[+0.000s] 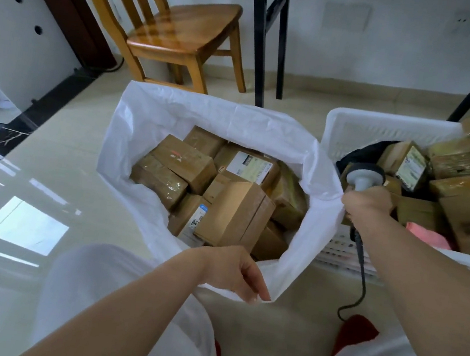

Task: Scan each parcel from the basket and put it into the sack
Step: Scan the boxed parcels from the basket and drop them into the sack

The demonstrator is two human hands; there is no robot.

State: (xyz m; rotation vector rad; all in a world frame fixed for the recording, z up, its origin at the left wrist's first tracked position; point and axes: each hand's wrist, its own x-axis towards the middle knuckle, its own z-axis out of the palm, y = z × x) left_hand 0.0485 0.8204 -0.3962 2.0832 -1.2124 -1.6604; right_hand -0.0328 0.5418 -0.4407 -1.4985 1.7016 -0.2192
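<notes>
A white woven sack point(145, 124) stands open on the floor, filled with several brown cardboard parcels point(234, 216). My left hand point(233, 270) pinches the sack's near rim. To the right stands a white plastic basket point(383, 128) holding several more brown parcels point(462, 190), a black soft packet and a pink one point(426, 234). My right hand point(369, 203) grips the handle of a grey barcode scanner point(364, 177) at the basket's left edge, and it also touches the sack's right rim. The scanner's dark cable hangs down to the floor.
A wooden chair point(183, 36) stands behind the sack. Black metal legs point(260, 46) rise behind the basket, another at the far right. My knees in white cloth and red shoes point(357, 331) are at the bottom. Glossy tiled floor lies to the left.
</notes>
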